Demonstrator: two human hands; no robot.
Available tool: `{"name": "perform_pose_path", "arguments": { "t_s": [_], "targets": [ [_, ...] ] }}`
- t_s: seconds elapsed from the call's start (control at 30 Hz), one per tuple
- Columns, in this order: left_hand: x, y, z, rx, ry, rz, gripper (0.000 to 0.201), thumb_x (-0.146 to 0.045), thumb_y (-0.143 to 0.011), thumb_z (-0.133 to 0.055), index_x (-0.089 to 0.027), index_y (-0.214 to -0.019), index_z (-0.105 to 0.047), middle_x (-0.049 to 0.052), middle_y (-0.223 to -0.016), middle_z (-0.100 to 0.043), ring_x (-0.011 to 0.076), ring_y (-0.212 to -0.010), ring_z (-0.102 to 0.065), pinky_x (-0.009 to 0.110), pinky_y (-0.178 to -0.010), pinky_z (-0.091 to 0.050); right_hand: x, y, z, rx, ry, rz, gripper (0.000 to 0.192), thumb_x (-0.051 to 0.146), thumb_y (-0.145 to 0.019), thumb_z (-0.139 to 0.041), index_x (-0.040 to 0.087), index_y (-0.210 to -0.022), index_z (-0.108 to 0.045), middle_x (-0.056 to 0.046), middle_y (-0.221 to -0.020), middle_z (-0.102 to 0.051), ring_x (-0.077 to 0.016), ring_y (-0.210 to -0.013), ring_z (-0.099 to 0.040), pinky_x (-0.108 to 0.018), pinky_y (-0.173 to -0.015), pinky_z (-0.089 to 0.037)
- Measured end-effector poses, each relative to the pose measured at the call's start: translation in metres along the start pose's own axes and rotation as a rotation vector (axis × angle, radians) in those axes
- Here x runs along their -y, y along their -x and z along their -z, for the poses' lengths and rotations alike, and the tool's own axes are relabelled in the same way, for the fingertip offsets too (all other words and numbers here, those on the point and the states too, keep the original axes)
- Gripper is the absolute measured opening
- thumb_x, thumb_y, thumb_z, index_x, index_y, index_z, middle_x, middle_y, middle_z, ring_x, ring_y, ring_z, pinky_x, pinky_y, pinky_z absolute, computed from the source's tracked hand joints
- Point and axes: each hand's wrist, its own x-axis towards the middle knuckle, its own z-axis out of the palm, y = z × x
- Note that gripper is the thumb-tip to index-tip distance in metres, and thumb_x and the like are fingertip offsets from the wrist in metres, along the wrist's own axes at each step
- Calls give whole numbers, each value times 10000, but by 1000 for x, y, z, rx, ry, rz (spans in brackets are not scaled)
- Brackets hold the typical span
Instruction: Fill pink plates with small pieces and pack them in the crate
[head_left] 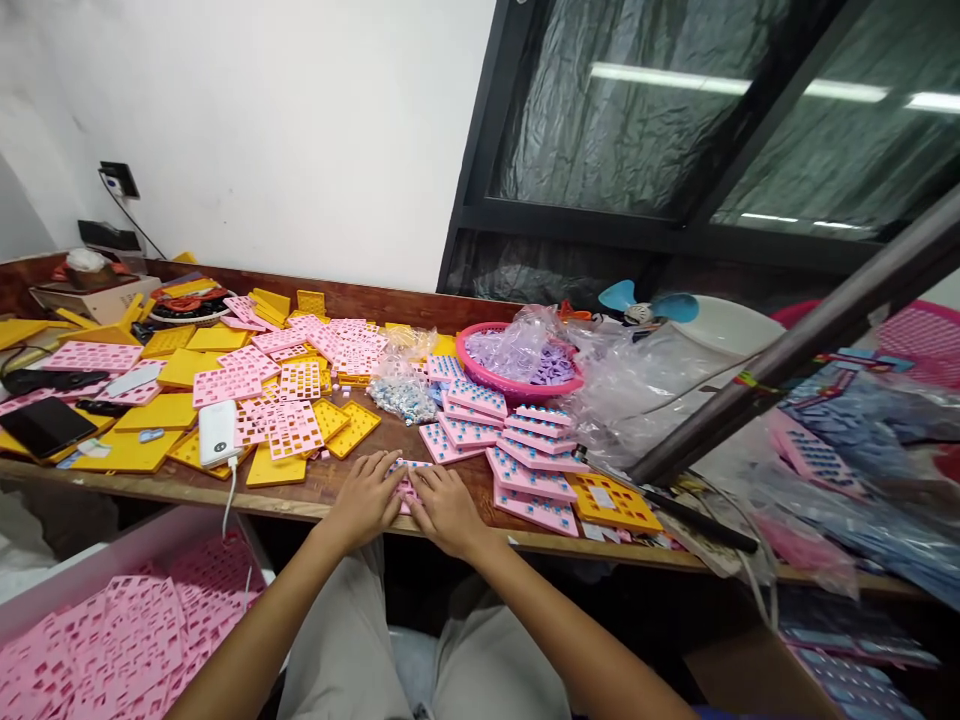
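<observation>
A small pink panel (pixel 406 490) with square holes and a few blue bits lies at the table's front edge, mostly covered by my hands. On its left side my left hand (pixel 369 497) grips it, fingers bent over the top. My right hand (pixel 448 505) holds the right side the same way, its thumb close to my left one. Just to the right stand stacks of pink panels (pixel 534 470) studded with blue pieces. Behind my hands is a clear bag of small white and blue pieces (pixel 405 398).
Pink perforated sheets (pixel 296 428) and yellow trays (pixel 157 412) cover the left, with a white power bank (pixel 218 433) and a phone (pixel 49 428). A pink basket (pixel 480 377) holds purple pieces. A grey pole (pixel 795 330) slants across the right. Below left is a bin of pink sheets (pixel 127 630).
</observation>
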Motion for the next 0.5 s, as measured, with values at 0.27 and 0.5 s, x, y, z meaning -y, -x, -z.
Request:
{"name": "perform_pose_path", "arguments": {
  "t_s": [0.27, 0.5],
  "targets": [
    [-5, -7, -11, 47, 36, -18, 489, -348, -988, -454, -204, -1455, -480, 128, -1472, -535, 298, -1355, -480, 527, -1158, -303, -9, 7, -10, -6, -61, -66, 367, 209, -972, -502, 160, -1329, -574, -132, -1276, -619, -254, -1161, -533, -410, -982, -428],
    [-5, -8, -16, 31, 59, -12, 494, -301, -968, -461, -191, -1448, -495, 131, -1485, -523, 313, -1380, -463, 545, -1177, -299, -10, -16, 0, 108, 63, -23, 232, 234, -961, -559, 159, -1163, -644, -128, -1096, -670, -266, -1033, -564, -416, -912, -416]
  ]
}}
